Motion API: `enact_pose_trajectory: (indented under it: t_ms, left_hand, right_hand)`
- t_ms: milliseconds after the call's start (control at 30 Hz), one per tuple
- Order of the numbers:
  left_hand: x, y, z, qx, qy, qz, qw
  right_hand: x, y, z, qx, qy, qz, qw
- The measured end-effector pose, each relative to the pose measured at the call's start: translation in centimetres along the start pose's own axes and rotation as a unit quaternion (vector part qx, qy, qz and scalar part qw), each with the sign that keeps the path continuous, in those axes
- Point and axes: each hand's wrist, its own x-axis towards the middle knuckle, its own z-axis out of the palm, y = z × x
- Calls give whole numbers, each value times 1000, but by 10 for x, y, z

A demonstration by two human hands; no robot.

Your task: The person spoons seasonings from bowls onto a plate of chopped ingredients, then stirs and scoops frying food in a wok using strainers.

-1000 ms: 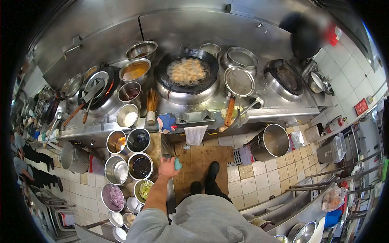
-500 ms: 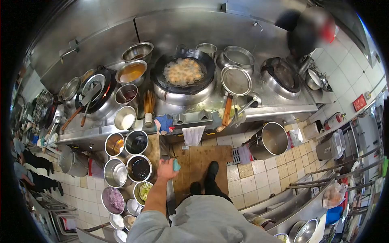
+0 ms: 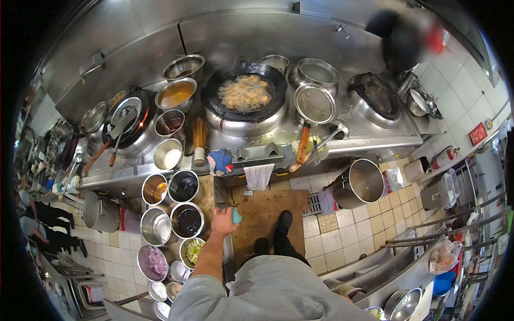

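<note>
My left hand (image 3: 224, 221) is closed on a small teal cloth (image 3: 236, 216), by the edge of the side counter and beside a pot of dark sauce (image 3: 187, 220). My right hand does not show. Ahead on the stove, pieces of food (image 3: 245, 93) bubble in oil in a large black wok (image 3: 277, 80). A strainer with a wooden handle (image 3: 315, 104) rests to the wok's right, next to a ladle (image 3: 340, 129). A bamboo brush (image 3: 199, 140) stands upright at the stove's front, beside a blue cloth (image 3: 219, 161).
Metal pots with chopped onion (image 3: 153, 262), green vegetable pieces (image 3: 194, 250) and sauces line the side counter at left. A tall stockpot (image 3: 366, 182) stands on the floor at right. Another wok (image 3: 131, 115) sits at left. Other people (image 3: 45, 216) are at far left.
The view has shifted slightly. The food in the oil has moved about a little. My left hand keeps its hold on the teal cloth in nearly the same place.
</note>
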Motion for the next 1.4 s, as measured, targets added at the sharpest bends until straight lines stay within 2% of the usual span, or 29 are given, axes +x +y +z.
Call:
enact_pose_trajectory:
  t_ms: [633, 767, 867, 967, 1133, 1367, 1400]
  left_hand:
    - [0, -1, 5, -6, 2, -7, 1000]
    - [-1, 1, -1, 1, 7, 1, 1000]
    - [0, 2, -2, 8, 2, 1, 1000]
    - [0, 2, -3, 10, -8, -2, 1000]
    - [0, 4, -5, 9, -21, -10, 1000]
    - [-1, 4, -6, 2, -24, -10, 1000]
    - [0, 3, -4, 0, -27, -13, 1000]
  right_hand:
    - [-9, -13, -22, 4, 20, -29, 999]
    - [-5, -5, -10, -20, 8, -11, 1000]
    - [-5, -5, 12, -76, 57, 15, 995]
    - [2, 16, 24, -57, 17, -15, 998]
    - [-4, 0, 18, -72, 69, -9, 995]
    - [-7, 7, 0, 61, 20, -25, 998]
    - [-8, 6, 2, 42, 30, -12, 999]
